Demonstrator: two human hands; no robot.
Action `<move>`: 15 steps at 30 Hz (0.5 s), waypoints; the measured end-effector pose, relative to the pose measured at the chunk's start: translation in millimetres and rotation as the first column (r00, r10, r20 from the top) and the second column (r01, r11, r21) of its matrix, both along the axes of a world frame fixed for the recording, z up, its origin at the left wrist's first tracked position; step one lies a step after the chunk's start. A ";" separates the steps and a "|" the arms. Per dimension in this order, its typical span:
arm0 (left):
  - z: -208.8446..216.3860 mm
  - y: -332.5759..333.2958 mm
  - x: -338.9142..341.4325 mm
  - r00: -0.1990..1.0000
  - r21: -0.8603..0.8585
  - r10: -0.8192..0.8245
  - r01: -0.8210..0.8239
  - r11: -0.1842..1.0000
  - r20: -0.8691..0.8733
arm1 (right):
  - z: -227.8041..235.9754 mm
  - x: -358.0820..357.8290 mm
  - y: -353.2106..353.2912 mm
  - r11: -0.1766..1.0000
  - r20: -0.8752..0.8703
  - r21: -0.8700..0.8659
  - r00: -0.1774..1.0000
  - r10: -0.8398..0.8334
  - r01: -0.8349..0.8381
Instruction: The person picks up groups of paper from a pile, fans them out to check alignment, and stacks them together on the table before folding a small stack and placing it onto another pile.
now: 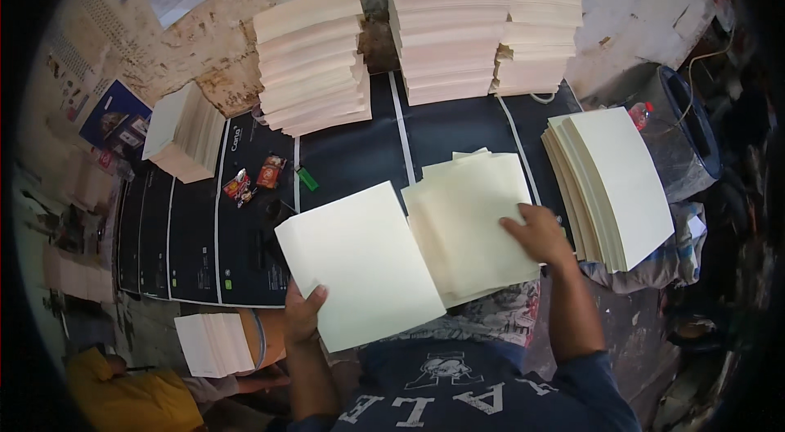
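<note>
My left hand (304, 311) grips the lower left corner of a white paper sheaf (360, 268), thumb on top and fingers hidden beneath. The sheaf is tilted and overlaps the left edge of a pile of cream paper sheets (474, 223). At the right edge of these cream sheets, my right hand (540, 236) has its thumb on top, and its other fingers curl around the side. The cream sheets lie slightly fanned, with uneven upper edges. Right of my right hand stands a thick stack of folded paper (613, 187) with a white top sheet.
Tall paper stacks (450, 23) line the back of the black table (343, 162), against a stained wall. Another paper block (184, 134) stands at the left, near snack wrappers (271, 171) and a green lighter (307, 179). At lower left, a person in yellow (135, 391) is beside more paper (214, 344).
</note>
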State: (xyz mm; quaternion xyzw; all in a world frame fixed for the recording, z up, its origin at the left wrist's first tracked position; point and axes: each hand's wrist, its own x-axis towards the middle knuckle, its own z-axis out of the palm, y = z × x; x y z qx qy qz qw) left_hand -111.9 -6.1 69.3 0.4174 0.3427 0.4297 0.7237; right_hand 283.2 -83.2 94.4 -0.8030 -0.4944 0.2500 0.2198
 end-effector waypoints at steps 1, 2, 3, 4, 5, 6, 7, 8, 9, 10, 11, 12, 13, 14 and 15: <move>0.1 -1.4 1.3 1.000 -0.002 -0.003 0.002 1.000 -0.007 | -0.4 -18.3 6.9 0.998 -0.023 -0.025 0.998 0.053 -0.053; -6.2 -1.7 4.8 1.000 0.008 0.005 -0.005 1.000 -0.023 | 0.5 -39.0 14.8 0.998 -0.067 -0.044 0.997 0.047 -0.050; -16.1 -2.2 9.9 0.999 0.020 0.012 -0.011 1.000 -0.038 | 0.9 -58.4 19.3 0.997 -0.110 -0.062 0.993 0.040 -0.047; -21.0 -2.9 16.7 0.998 0.033 0.015 -0.013 0.999 -0.053 | -7.8 -68.8 19.6 0.992 -0.178 0.067 0.977 0.114 -0.104; -19.1 -4.8 21.5 0.998 0.036 -0.001 0.003 0.999 -0.058 | -2.2 -83.7 26.1 0.968 -0.241 0.195 0.950 0.201 -0.155; -15.0 -6.0 27.0 0.998 0.039 -0.018 0.021 0.999 -0.062 | 14.4 -90.9 24.0 0.973 -0.098 0.010 0.968 0.231 -0.231; -11.4 -7.1 31.2 0.997 0.039 -0.038 0.040 0.998 -0.066 | 14.1 -88.9 25.7 0.977 -0.108 0.025 0.971 0.213 -0.212; -10.0 -7.2 33.2 0.999 0.061 -0.017 0.020 0.998 -0.041 | 12.5 -85.1 25.8 0.981 -0.118 0.040 0.974 0.195 -0.192; -11.5 -6.9 26.1 0.998 0.052 -0.003 0.007 0.999 -0.069 | 11.7 -79.2 25.6 0.984 -0.128 0.054 0.976 0.178 -0.172; -15.4 -5.7 14.5 0.996 0.045 0.016 -0.012 0.999 -0.092 | 13.7 -63.6 24.7 0.996 -0.224 -0.035 0.972 0.072 -0.082; -14.2 -4.3 9.9 0.993 0.035 0.034 -0.030 0.999 -0.111 | 6.7 -45.9 19.8 0.997 -0.272 0.079 0.962 0.003 0.019; -9.4 -6.2 5.5 0.997 0.005 0.066 -0.066 0.998 -0.030 | 5.6 -30.0 13.9 0.995 -0.306 0.070 0.951 -0.051 0.076; -9.8 -3.9 1.2 0.998 0.003 0.048 -0.048 0.999 0.036 | 7.0 -19.1 9.6 0.988 -0.339 0.062 0.934 -0.111 0.140; -7.1 -3.3 0.7 0.998 -0.017 0.035 -0.034 0.999 0.051 | 6.1 -22.0 9.3 0.996 -0.299 0.029 0.952 -0.068 0.081; -4.5 -3.2 1.5 0.997 -0.036 0.022 -0.020 0.999 0.067 | 4.8 -30.6 10.7 1.000 -0.261 -0.006 0.965 -0.023 0.023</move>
